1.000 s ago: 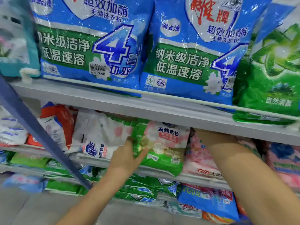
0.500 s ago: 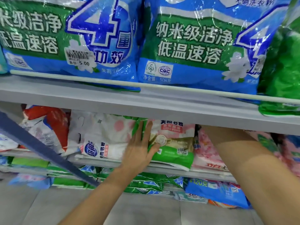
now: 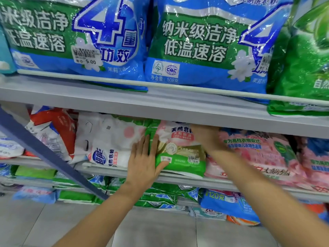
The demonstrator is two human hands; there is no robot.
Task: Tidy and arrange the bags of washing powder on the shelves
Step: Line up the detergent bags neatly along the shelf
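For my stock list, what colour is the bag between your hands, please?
The bag is green below, pink and white above; head view.

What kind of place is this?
Most likely a shop's laundry aisle: tiered grey shelves packed with washing powder bags, and a price sticker reading 5.00 on one blue bag.

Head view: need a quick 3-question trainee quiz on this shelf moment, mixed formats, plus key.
1. True or false: the left hand lies with straight fingers on the green-bottomed bag.
2. The neighbouring bag to its left is mostly: A white, B black, C yellow.
3. Fill in: the price sticker on the upper blue bag reads ___.
Key: 1 true; 2 A; 3 5.00.
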